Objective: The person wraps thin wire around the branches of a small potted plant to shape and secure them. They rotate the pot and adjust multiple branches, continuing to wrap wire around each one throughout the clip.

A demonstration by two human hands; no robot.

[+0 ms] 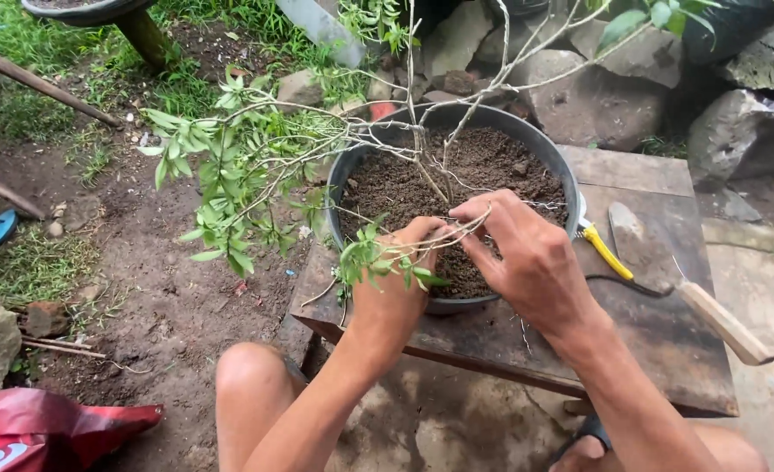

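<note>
A small wired tree (422,166) with thin pale branches grows in a round dark pot (551,157) full of brown soil. My left hand (400,284) grips a low leafy branch (378,258) at the pot's near rim. My right hand (527,253) pinches the same thin branch just to the right, fingertips meeting the left hand's. A long leafy branch (230,175) spreads out to the left over the ground.
The pot stands on a low wooden board (658,323). A yellow-handled tool (605,253) and a trowel with a wooden handle (719,319) lie to its right. Rocks (597,96) sit behind. A red bag (38,428) lies at lower left. My bare knees (247,376) are below.
</note>
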